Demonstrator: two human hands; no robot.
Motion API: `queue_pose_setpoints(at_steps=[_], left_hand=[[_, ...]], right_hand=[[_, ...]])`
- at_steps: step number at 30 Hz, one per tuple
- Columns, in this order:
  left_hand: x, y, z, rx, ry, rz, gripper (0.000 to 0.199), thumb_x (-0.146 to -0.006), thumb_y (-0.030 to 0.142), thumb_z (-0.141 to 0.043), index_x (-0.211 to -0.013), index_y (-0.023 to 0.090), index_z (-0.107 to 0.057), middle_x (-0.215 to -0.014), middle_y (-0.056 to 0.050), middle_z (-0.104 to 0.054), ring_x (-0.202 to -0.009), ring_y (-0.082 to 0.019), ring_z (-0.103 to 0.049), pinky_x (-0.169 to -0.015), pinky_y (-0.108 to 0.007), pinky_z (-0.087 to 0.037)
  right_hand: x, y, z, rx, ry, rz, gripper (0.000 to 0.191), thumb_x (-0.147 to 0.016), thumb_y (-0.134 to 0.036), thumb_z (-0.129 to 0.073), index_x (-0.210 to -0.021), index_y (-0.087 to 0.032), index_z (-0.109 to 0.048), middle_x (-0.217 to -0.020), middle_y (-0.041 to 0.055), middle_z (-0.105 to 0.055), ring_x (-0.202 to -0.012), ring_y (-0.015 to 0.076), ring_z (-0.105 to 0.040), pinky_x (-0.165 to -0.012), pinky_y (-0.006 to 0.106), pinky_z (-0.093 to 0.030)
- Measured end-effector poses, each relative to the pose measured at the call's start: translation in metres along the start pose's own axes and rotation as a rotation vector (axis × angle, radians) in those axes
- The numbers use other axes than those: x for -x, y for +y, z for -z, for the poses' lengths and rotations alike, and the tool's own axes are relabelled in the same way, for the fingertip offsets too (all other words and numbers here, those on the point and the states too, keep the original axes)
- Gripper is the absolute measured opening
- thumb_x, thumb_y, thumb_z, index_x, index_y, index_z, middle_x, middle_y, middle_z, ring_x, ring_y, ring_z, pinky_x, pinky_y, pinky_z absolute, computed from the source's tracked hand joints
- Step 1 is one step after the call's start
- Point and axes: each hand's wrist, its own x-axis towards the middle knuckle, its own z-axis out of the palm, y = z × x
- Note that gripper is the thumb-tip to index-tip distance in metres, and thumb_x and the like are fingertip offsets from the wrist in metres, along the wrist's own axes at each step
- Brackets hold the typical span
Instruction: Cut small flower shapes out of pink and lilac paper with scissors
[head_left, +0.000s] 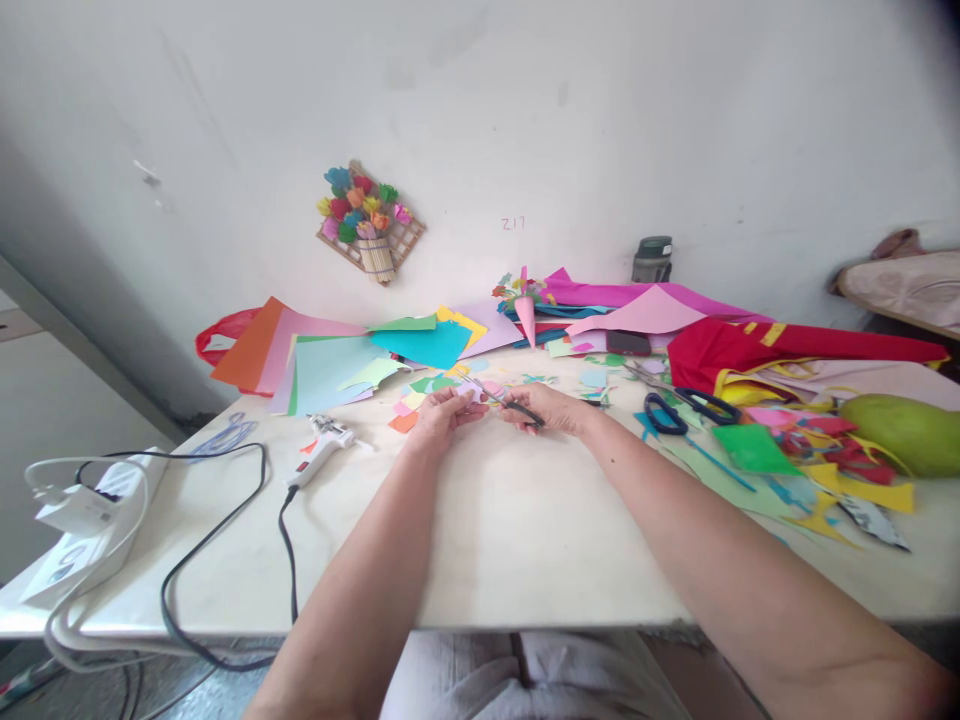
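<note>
Counter [525,540]: smooth, faint sheen. Sheets [427,343] behind it: matt paper. Scissors [665,410] on it: metal blades, plastic handles.

Pale table [525,540], bare front centre.
Left: power strip [82,545], glue gun [319,460]. Rear: coloured sheets [334,365], phone [628,343]. Right: blue-handled scissors [709,406], paper scraps [757,450], green fruit [900,432], red cloth [720,350].

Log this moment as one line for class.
left hand: holds lilac paper | right hand: holds scissors | on table: glue gun, teal paper
</note>
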Motion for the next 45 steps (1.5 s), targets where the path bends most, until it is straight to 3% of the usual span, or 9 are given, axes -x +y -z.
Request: queue_pose_setpoints(at_steps=[9,20,35,45], left_hand=[[0.0,0.0,0.0,0.013,-0.005,-0.002,0.025,-0.062,0.028,-0.083,-0.071,0.013,-0.066,-0.076,-0.007,-0.073,-0.066,-0.017,-0.07,-0.067,-0.03,-0.058],[0.002,0.0,0.0,0.005,-0.034,0.008,0.029,-0.058,0.031,-0.085,-0.068,0.014,-0.064,-0.074,-0.006,-0.073,-0.067,-0.018,-0.07,-0.067,-0.029,-0.058],[0.002,0.002,-0.001,-0.009,-0.042,0.017,0.039,-0.048,0.039,-0.091,-0.063,0.015,-0.064,-0.066,-0.003,-0.071,-0.062,-0.016,-0.069,-0.066,-0.028,-0.057],[0.002,0.001,0.001,-0.005,-0.059,0.009,0.038,-0.051,0.039,-0.09,-0.064,0.014,-0.065,-0.063,-0.003,-0.068,-0.061,-0.015,-0.066,-0.066,-0.029,-0.056]], right_hand=[[0.001,-0.005,-0.002,-0.015,0.006,-0.028,0.02,-0.071,-0.027,-0.072,-0.068,-0.016,-0.056,-0.049,-0.0066,-0.049,-0.04,0.0056,-0.042,-0.038,0.019,-0.032],[-0.001,0.003,0.002,0.027,-0.002,0.027,0.022,-0.071,-0.032,-0.072,-0.07,-0.015,-0.058,-0.05,-0.0059,-0.051,-0.04,0.0053,-0.042,-0.038,0.019,-0.031],[0.006,-0.008,0.002,-0.008,-0.04,-0.067,0.022,-0.068,-0.027,-0.075,-0.068,-0.015,-0.057,-0.049,-0.007,-0.051,-0.038,0.0042,-0.043,-0.035,0.017,-0.029],[0.002,-0.003,0.003,0.027,-0.018,-0.026,0.018,-0.071,-0.028,-0.07,-0.071,-0.014,-0.06,-0.048,-0.0068,-0.05,-0.038,0.0047,-0.042,-0.037,0.018,-0.03]])
